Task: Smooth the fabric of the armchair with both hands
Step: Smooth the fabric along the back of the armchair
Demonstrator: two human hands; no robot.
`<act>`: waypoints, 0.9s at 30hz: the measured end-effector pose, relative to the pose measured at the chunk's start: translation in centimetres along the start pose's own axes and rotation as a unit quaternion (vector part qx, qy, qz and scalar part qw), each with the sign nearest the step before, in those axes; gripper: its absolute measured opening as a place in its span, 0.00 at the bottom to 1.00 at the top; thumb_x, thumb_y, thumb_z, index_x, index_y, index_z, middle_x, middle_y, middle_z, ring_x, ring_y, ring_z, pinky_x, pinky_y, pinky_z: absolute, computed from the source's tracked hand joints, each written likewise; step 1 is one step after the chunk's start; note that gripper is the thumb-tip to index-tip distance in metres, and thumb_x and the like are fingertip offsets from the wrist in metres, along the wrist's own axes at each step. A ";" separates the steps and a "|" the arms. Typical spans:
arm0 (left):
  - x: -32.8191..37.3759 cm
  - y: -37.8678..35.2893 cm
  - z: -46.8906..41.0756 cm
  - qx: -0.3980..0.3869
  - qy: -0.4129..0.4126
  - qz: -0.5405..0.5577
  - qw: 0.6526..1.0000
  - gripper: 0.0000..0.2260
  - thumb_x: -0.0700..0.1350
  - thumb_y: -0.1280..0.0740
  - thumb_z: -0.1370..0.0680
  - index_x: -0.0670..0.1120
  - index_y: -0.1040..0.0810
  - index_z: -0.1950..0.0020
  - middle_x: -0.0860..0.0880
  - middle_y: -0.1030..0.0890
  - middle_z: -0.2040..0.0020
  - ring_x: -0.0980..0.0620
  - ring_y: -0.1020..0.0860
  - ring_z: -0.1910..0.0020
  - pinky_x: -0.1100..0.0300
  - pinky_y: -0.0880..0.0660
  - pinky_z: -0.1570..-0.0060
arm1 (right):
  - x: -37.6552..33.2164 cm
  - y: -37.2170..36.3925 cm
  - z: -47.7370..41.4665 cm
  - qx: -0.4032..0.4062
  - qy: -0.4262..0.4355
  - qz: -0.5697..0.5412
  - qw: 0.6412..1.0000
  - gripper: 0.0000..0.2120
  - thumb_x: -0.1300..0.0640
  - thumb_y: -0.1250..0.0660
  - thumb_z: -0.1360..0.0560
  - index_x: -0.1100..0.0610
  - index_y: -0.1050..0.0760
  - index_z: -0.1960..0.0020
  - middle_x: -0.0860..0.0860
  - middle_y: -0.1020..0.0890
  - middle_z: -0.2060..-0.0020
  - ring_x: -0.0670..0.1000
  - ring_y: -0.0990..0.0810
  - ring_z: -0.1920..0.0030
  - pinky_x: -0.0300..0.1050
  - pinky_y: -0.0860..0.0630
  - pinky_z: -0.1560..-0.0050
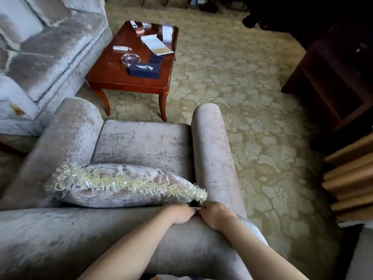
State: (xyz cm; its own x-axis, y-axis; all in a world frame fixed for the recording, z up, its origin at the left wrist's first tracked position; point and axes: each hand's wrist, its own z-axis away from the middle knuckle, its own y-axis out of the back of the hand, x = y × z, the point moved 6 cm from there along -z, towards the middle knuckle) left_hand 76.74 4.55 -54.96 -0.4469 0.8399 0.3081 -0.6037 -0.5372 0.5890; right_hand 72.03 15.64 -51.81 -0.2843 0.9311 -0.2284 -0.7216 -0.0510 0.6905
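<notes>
I stand behind a pale grey-pink velvet armchair (141,142) and look down over its backrest (60,235). My left hand (181,216) and my right hand (217,216) lie side by side, almost touching, on top of the backrest near its right end. Both hands' fingers bend down over the front edge, into the gap by the right armrest (214,154), so the fingertips are hidden. A fringed velvet cushion (125,184) leans against the backrest on the seat, just left of my hands.
A matching sofa (40,53) stands at the far left. A dark red wooden coffee table (113,77) with a tissue box (144,70), an ashtray and papers is beyond the seat. Patterned carpet (242,87) spreads to the right, with dark furniture (333,81) at its edge.
</notes>
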 end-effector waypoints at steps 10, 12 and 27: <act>-0.5 0.3 4.9 0.074 0.025 -0.026 0.997 0.27 0.63 0.50 0.22 0.50 0.33 0.29 0.40 0.37 0.26 0.40 0.39 0.29 0.48 0.45 0.32 | 0.8 -0.4 6.0 0.067 0.046 0.083 0.993 0.22 0.41 0.50 0.20 0.54 0.28 0.40 0.56 0.22 0.43 0.58 0.24 0.42 0.52 0.30 0.42; -1.6 0.3 6.4 0.083 0.025 -0.013 0.996 0.28 0.64 0.51 0.22 0.52 0.35 0.27 0.42 0.41 0.24 0.40 0.42 0.27 0.46 0.46 0.31 | 0.1 -0.5 6.3 0.072 0.050 0.092 0.992 0.22 0.41 0.50 0.20 0.55 0.27 0.41 0.56 0.22 0.44 0.58 0.24 0.43 0.53 0.29 0.42; -21.4 1.5 19.2 0.213 0.127 -0.036 0.968 0.36 0.69 0.57 0.25 0.50 0.48 0.23 0.46 0.49 0.22 0.44 0.52 0.24 0.41 0.55 0.29 | -20.8 -7.0 7.6 0.085 0.239 0.174 0.951 0.27 0.37 0.54 0.21 0.53 0.29 0.37 0.56 0.25 0.37 0.56 0.27 0.36 0.52 0.32 0.37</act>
State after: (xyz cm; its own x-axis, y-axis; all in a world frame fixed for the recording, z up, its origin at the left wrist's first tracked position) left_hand 98.06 -12.76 -46.33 -0.5945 0.7987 0.0933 -0.3365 -0.3525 0.8732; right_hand 87.78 -0.63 -46.67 -0.7717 0.5952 -0.2241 -0.4303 -0.2292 0.8731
